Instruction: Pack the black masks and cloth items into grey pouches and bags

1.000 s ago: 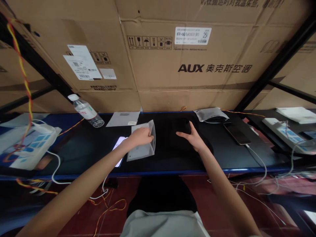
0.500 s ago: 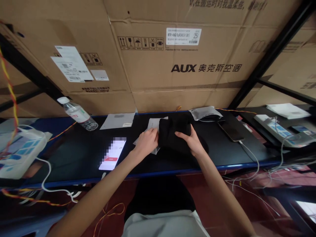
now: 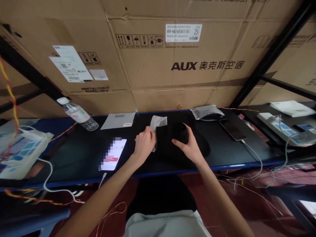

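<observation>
My left hand (image 3: 145, 141) is closed on a crumpled translucent plastic bag (image 3: 158, 122), which sticks out above and below the fingers. To its right, my right hand (image 3: 189, 143) is wrapped round a bunched black cloth (image 3: 180, 132), thumb on the near side. More black material (image 3: 203, 146) lies flat under and beside the right hand, hard to tell from the dark table (image 3: 81, 154). The two hands are apart.
A lit phone (image 3: 113, 154) lies left of my left hand, with a water bottle (image 3: 78, 113) and a grey packet (image 3: 118, 120) behind. Another packet (image 3: 207, 112) and a dark phone (image 3: 232, 130) on a cable lie right. A large cardboard box (image 3: 148, 72) stands behind.
The black cloth has become a smaller bunch in my right hand and sits farther from my left hand. The plastic bag now shows more above my left hand.
</observation>
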### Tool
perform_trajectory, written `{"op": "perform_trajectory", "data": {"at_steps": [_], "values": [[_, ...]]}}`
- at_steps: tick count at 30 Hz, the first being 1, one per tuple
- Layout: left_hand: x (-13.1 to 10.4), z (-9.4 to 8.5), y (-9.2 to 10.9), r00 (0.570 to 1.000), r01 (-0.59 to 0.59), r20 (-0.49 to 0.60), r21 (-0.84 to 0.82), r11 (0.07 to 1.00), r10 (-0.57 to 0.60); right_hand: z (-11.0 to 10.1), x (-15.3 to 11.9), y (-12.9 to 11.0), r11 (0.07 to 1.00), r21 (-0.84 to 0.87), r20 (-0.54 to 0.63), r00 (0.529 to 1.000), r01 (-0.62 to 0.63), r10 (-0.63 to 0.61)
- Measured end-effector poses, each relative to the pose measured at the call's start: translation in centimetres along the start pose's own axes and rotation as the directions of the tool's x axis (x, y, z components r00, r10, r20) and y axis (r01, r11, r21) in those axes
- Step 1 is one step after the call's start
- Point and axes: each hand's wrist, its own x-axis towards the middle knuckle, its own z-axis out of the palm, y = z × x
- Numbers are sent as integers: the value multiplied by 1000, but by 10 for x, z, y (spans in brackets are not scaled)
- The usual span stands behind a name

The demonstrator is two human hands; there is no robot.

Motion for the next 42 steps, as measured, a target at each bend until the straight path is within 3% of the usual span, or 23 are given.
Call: {"op": "perform_trajectory", "data": {"at_steps": [5, 9, 17, 23, 28, 32, 34, 37, 42], "values": [[-11, 6, 7, 987, -158, -9, 67, 985, 159, 6, 16, 16, 990, -13, -75, 987, -141, 140], [-11, 8, 10, 972, -236, 28, 70, 969, 234, 19, 24, 20, 990, -14, -201, 970, -143, 138], [1, -4, 6, 972, -234, 58, 95, 968, 229, 48, 14, 11, 960, -197, -211, 965, -198, 156], [5, -12, 8, 966, -254, 94, 135, 958, 243, 49, 22, 10, 956, -171, -268, 945, -238, 187], [11, -15, 12, 967, -250, 78, 140, 958, 241, 56, 23, 10, 982, 5, -195, 963, -191, 188], [4, -18, 17, 963, -269, 35, 28, 963, 268, 65, 24, 10, 964, -98, -243, 945, -247, 218], [0, -17, 16, 968, -251, -5, -24, 968, 251, 70, 23, 11, 967, -109, -251, 948, -229, 196], [-1, -15, 8, 988, -152, -50, -70, 986, 149, 79, 22, 17, 988, 32, -186, 970, -154, 157], [19, -18, -3, 998, 36, 48, -6, 999, -36, 88, 26, 26, 934, 249, -93, 954, -256, 286]]}}
